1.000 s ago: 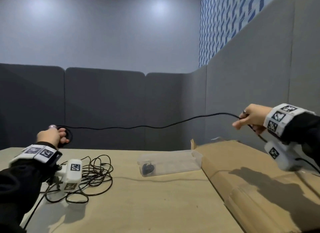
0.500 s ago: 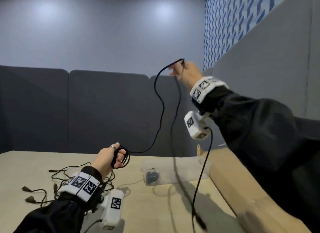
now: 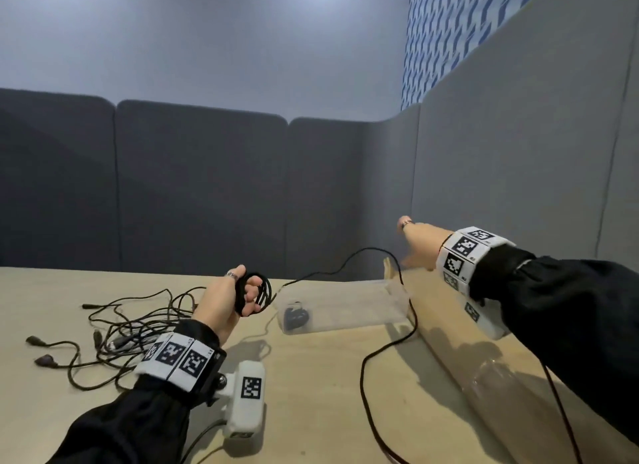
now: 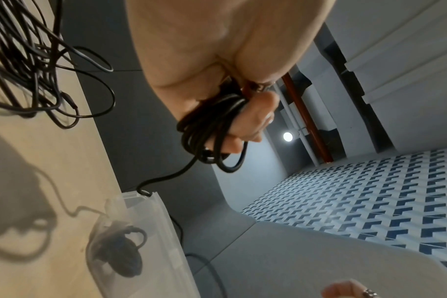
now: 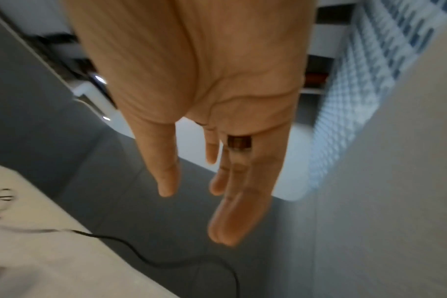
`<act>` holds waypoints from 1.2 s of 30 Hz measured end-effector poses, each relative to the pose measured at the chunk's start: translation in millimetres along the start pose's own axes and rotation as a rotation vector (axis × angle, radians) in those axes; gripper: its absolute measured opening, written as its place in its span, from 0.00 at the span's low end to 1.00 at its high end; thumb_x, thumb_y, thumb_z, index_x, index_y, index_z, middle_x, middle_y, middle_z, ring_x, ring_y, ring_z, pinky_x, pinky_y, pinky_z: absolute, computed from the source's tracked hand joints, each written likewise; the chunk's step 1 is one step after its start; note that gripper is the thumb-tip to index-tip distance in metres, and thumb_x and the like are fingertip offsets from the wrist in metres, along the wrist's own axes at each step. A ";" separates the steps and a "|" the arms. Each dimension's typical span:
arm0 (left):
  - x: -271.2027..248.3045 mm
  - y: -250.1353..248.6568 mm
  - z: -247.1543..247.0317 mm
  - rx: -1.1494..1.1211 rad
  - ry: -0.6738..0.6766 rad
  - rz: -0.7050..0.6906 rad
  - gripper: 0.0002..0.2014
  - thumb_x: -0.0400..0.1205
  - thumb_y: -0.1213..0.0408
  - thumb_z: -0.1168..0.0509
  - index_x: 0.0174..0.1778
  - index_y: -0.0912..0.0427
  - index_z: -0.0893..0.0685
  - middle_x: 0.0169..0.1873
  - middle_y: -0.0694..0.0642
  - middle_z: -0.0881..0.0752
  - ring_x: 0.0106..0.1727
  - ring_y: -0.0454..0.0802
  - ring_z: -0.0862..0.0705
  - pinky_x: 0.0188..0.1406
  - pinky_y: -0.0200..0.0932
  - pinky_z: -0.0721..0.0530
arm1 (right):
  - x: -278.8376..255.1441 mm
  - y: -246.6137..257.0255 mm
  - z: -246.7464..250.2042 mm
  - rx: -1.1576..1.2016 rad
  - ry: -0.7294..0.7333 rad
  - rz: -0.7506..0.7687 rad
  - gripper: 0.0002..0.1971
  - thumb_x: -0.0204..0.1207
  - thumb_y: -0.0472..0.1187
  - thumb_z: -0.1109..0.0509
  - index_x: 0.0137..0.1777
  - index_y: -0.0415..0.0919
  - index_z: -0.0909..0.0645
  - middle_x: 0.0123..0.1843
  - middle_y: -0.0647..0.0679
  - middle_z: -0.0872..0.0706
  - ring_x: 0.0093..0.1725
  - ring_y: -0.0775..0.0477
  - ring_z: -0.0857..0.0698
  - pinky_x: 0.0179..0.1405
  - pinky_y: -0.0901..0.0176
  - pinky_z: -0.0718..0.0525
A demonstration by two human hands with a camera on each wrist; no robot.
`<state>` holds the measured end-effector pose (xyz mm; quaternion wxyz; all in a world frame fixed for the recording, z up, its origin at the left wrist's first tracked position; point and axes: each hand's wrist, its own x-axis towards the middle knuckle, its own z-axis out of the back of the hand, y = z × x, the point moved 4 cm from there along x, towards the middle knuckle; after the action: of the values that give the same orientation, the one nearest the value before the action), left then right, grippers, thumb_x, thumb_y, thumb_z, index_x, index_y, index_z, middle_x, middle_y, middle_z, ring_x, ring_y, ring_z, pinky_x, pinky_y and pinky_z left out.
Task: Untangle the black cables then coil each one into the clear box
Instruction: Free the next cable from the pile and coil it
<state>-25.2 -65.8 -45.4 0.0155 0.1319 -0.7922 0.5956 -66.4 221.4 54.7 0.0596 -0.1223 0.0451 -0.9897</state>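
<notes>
looping in tight black coils, cable [image 3: 257, 290] wraps left hand [image 3: 221, 303] fingers.

Head view sits high, looking forward and slightly down across the pale wooden table [image 3: 311, 394] toward the grey padded partition panels [image 3: 193, 194]. Left wrist view is tucked close under the palm, rolled sideways, facing the clear plastic box [image 4: 151, 242], which the head view also shows [image 3: 345, 308]. Right wrist view looks along blurred outstretched fingers [image 5: 232, 181], close, toward the partition.
</notes>
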 end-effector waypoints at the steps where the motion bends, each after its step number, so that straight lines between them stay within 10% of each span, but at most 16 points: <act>1: -0.2 1.4 -0.5 0.008 0.005 -0.001 0.18 0.89 0.60 0.54 0.40 0.64 0.27 0.15 0.50 0.31 0.11 0.45 0.38 0.21 0.38 0.28 | -15.7 10.2 2.6 0.014 0.019 0.064 0.17 0.80 0.48 0.35 0.62 0.39 0.32 0.53 0.41 0.20 0.32 0.46 0.22 0.28 0.58 0.26; 6: -1.7 8.7 -3.5 0.054 0.034 0.002 0.20 0.89 0.58 0.54 0.39 0.65 0.25 0.16 0.50 0.31 0.12 0.44 0.37 0.26 0.40 0.28 | -96.4 60.1 -60.7 0.118 0.724 0.220 0.27 0.74 0.69 0.40 0.46 0.43 0.19 0.37 0.50 0.16 0.29 0.51 0.19 0.29 0.61 0.20; 10: -6.4 4.4 -4.1 0.033 0.071 -0.030 0.21 0.89 0.57 0.54 0.39 0.65 0.25 0.16 0.50 0.29 0.12 0.45 0.36 0.31 0.44 0.29 | -121.1 72.6 -88.7 0.037 0.859 0.350 0.16 0.78 0.53 0.32 0.50 0.39 0.22 0.40 0.42 0.15 0.22 0.55 0.20 0.22 0.65 0.21; 14: -10.2 -6.0 -3.2 -0.011 0.071 -0.089 0.22 0.89 0.56 0.56 0.39 0.65 0.24 0.15 0.50 0.30 0.12 0.45 0.36 0.34 0.44 0.29 | -97.1 51.1 -83.9 -0.235 0.667 0.364 0.07 0.79 0.38 0.34 0.44 0.33 0.22 0.29 0.43 0.18 0.23 0.49 0.22 0.25 0.64 0.23; 17: -13.9 -13.6 -4.9 -0.047 0.086 -0.116 0.24 0.89 0.54 0.55 0.39 0.66 0.23 0.15 0.50 0.30 0.12 0.44 0.36 0.33 0.42 0.26 | -70.2 44.7 -66.3 -0.396 0.464 0.302 0.14 0.76 0.36 0.32 0.61 0.32 0.21 0.52 0.38 0.15 0.46 0.43 0.18 0.49 0.57 0.19; 20: -23.0 -23.6 -12.9 -0.052 0.149 -0.148 0.25 0.89 0.54 0.55 0.41 0.69 0.20 0.15 0.51 0.31 0.12 0.45 0.37 0.28 0.38 0.21 | -54.2 68.0 -28.3 -0.075 0.069 0.347 0.27 0.77 0.42 0.31 0.74 0.45 0.35 0.68 0.42 0.24 0.66 0.38 0.22 0.61 0.46 0.23; 23: -34.4 -29.8 -25.8 -0.172 0.376 -0.137 0.28 0.85 0.52 0.51 0.36 0.68 0.14 0.14 0.54 0.32 0.09 0.45 0.36 0.29 0.40 0.24 | -39.8 111.2 -23.9 0.371 -0.007 0.487 0.35 0.76 0.51 0.30 0.80 0.53 0.41 0.73 0.45 0.27 0.72 0.42 0.29 0.70 0.45 0.28; 26: -53.2 -36.0 -39.7 -0.531 0.895 0.005 0.29 0.88 0.56 0.57 0.56 0.79 0.20 0.28 0.65 0.17 0.25 0.56 0.18 0.48 0.47 0.19 | -35.5 142.7 -40.8 0.720 -0.091 0.652 0.12 0.81 0.47 0.37 0.59 0.44 0.20 0.56 0.46 0.16 0.58 0.44 0.19 0.63 0.45 0.23; 30: -50.9 -39.4 -23.5 -0.594 0.795 -0.121 0.27 0.90 0.59 0.64 0.69 0.79 0.32 0.45 0.70 0.15 0.31 0.55 0.29 0.60 0.51 0.26 | -26.6 137.2 -29.8 1.103 -0.318 0.558 0.13 0.85 0.45 0.42 0.37 0.49 0.26 0.30 0.50 0.20 0.33 0.48 0.23 0.41 0.55 0.24; 32: -50.0 -40.9 -20.3 -0.610 0.778 -0.148 0.26 0.90 0.61 0.65 0.68 0.78 0.31 0.45 0.70 0.15 0.31 0.54 0.30 0.58 0.50 0.25 | -6.4 128.8 -16.3 0.942 -0.400 0.533 0.11 0.83 0.47 0.40 0.41 0.46 0.24 0.32 0.50 0.21 0.34 0.49 0.24 0.40 0.53 0.24; 36: -45.3 -42.3 -13.1 -0.619 0.719 -0.094 0.27 0.89 0.61 0.65 0.66 0.78 0.29 0.43 0.72 0.15 0.30 0.56 0.30 0.58 0.52 0.24 | 55.2 86.6 10.0 0.230 -0.331 0.253 0.12 0.85 0.48 0.44 0.59 0.48 0.22 0.61 0.47 0.17 0.65 0.41 0.23 0.64 0.46 0.26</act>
<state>26.4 -55.6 -10.1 0.3541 -0.0574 -0.8700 0.3382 -107.8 127.9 68.4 0.2033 -0.2686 -0.0631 -0.9394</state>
